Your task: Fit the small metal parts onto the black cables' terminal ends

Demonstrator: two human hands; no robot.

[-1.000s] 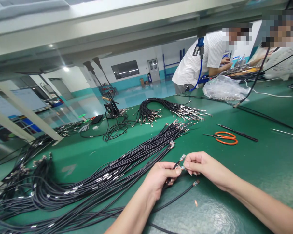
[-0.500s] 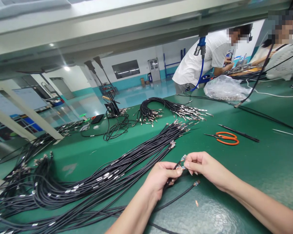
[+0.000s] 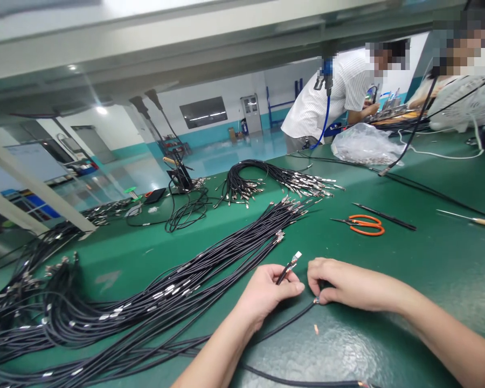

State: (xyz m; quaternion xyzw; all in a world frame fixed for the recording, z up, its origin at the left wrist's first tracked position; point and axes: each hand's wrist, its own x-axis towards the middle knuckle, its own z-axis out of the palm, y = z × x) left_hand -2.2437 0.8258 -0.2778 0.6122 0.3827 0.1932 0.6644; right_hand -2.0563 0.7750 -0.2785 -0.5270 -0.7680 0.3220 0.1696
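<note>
My left hand (image 3: 262, 296) is closed around a black cable (image 3: 282, 276), whose stripped end and metal connector (image 3: 296, 257) stick up past the fingers. To its right, my right hand (image 3: 347, 283) is bent down with thumb and fingers pinched at the end of a second black cable (image 3: 293, 321) lying low over the green table. The fingers hide most of that cable's connector. Just below the right hand lies a small copper-coloured scrap (image 3: 316, 329). Beyond the left hand, a long bundle of black cables (image 3: 226, 253) stretches across the table.
Orange-handled scissors (image 3: 366, 224), a black tweezer-like tool (image 3: 383, 216) and a wooden-handled pick (image 3: 469, 218) lie at right. Further back are another cable bundle (image 3: 262, 167), a plastic bag (image 3: 364, 143) and a white fan (image 3: 464, 102). A co-worker in a striped shirt (image 3: 323, 102) bends over the far side.
My right hand has left the connector at my left hand and dropped to the end of the second cable. My left hand keeps its cable. The view has shifted slightly.
</note>
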